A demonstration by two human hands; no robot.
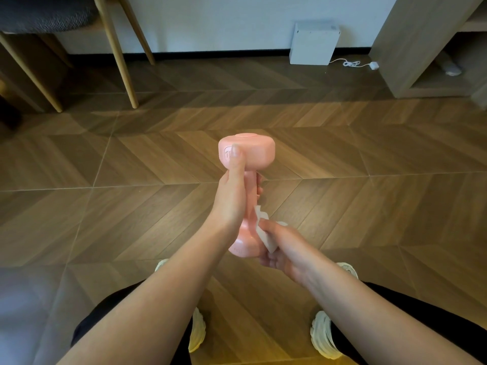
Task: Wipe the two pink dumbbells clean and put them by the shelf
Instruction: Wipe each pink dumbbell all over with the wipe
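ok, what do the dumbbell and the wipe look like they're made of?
The pink dumbbell: looks like smooth matte vinyl or rubber coating, even soft sheen, moulded logo on the head; core hidden. The wipe in the right hand: thin white tissue or wet wipe, creased and folded; which is unclear.

Soft, warm indoor light, rather dim overall. The wooden floor [342,159] is brightest in a band across the centre and falls into shade toward 12 o'clock, darkest under the chair [116,48] at 10 o'clock. A yellow cast tints the floor at 6 o'clock. The pink dumbbell [253,154] at centre is sharp, with a faint sheen on its top face. The corner at 8 o'clock is smeared grey and out of focus. Wide-angle bending tilts the shelf [411,48] at 2 o'clock.
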